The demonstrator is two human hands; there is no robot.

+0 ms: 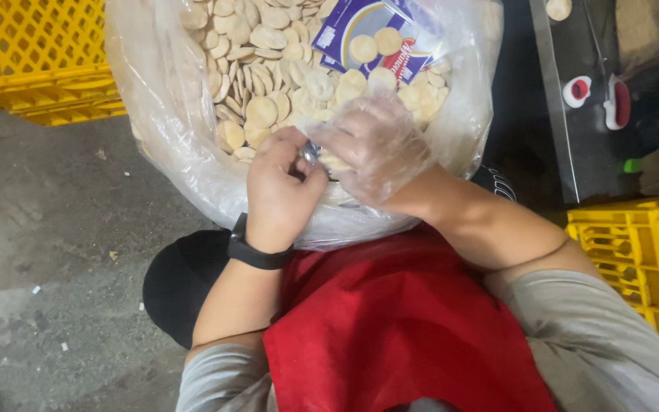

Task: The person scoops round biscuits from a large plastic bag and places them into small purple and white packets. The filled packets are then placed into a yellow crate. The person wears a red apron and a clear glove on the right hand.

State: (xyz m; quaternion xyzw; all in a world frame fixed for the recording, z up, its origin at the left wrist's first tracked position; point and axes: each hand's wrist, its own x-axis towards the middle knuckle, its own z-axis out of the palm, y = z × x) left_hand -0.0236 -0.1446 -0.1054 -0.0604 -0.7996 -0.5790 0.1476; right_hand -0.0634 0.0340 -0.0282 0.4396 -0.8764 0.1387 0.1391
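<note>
A big clear plastic bag [169, 114] full of round pale biscuits [262, 111] stands in front of me. My left hand [280, 187], bare and with a black wristband, is closed on a small clear packet [313, 152] over the bag's near edge. My right hand [375, 145], in a thin clear plastic glove, grips the same packet from the right, with a few biscuits under its fingers. A blue and white printed wrapper [360, 30] lies on the biscuits at the far side. What the packet holds is hidden by my fingers.
Yellow plastic crates stand at the top left [40, 61] and the lower right [634, 252]. A dark table [573, 137] at the right carries a red and white tool [618, 103] and a small round red and white object [576, 90]. My red apron [398, 328] fills the foreground; grey floor lies at the left.
</note>
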